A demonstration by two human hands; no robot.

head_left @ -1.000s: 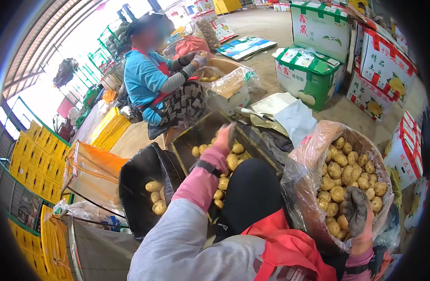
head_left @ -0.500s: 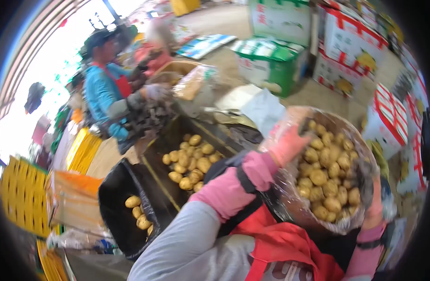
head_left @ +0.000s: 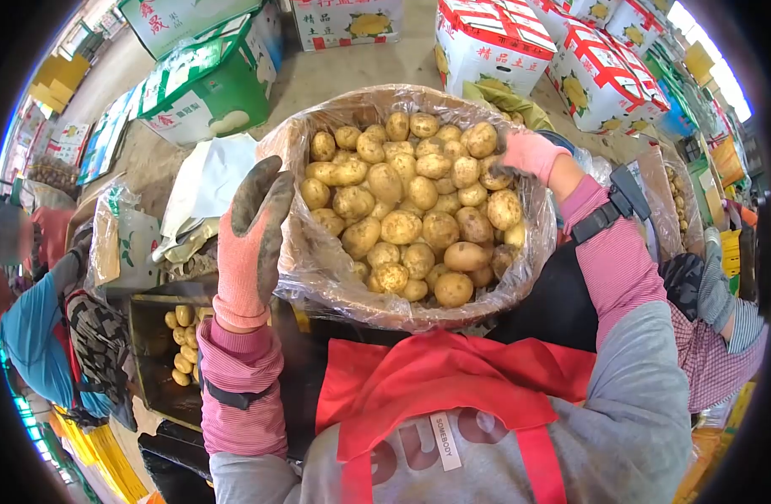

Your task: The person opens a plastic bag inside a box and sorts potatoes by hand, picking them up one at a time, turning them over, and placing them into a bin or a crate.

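**Potatoes (head_left: 400, 227) heaped in a lined box (head_left: 394, 317)**

Pale-skinned and flecked with soil, the potatoes lie in a loose heap just in front of the wearer's red apron (head_left: 452, 370), with clear plastic (head_left: 305, 259) draped over the box's rim. The left hand (head_left: 252, 239), gloved in soiled pink, stands upright beside the left rim, fingers wide, thumb well apart, nothing between them. The right hand (head_left: 524, 155) reaches over the far right rim, its fingers bent down at the heap; whether they grip a potato cannot be told, as the glove hides their tips.

The step in hand appears to be settling or checking the heap; the next move would seem to call for the left fingers to narrow, on rim or potato, without snagging the plastic.

At lower left, a dark tray (head_left: 152, 336) holds more potatoes, near a co-worker in blue (head_left: 36, 344). A person in checked sleeves (head_left: 713, 361) is at right. Across the floor (head_left: 343, 71) stand a green carton (head_left: 221, 97) and red-and-white cartons (head_left: 494, 67).
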